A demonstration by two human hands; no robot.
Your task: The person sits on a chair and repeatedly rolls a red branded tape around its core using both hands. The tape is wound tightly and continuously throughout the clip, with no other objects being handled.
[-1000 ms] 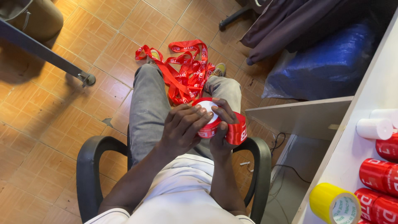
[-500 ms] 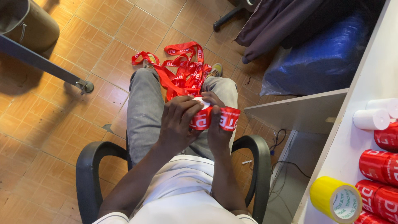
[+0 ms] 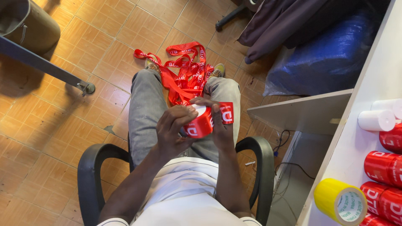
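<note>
I sit in a black office chair [image 3: 90, 175] and hold a small roll of red ribbon [image 3: 200, 122] over my lap. My left hand [image 3: 172, 134] wraps around the roll from the left. My right hand [image 3: 220, 127] holds its right side, with the ribbon's loose end [image 3: 226, 113] pinched by the fingers. From the roll a long red ribbon runs down between my knees to a tangled pile of ribbon [image 3: 184, 71] on the tiled floor by my feet.
A white desk [image 3: 377, 83] at the right carries several red ribbon rolls [image 3: 383, 167], a white roll [image 3: 376, 120] and a yellow tape roll [image 3: 341, 203]. A blue bag [image 3: 326, 62] and dark cloth [image 3: 284, 21] lie beyond. A metal leg [image 3: 46, 67] crosses the upper left.
Both hands have kept turning the roll, and the ribbon's loose end now sits higher on the right side. The camera view has shifted slightly.
</note>
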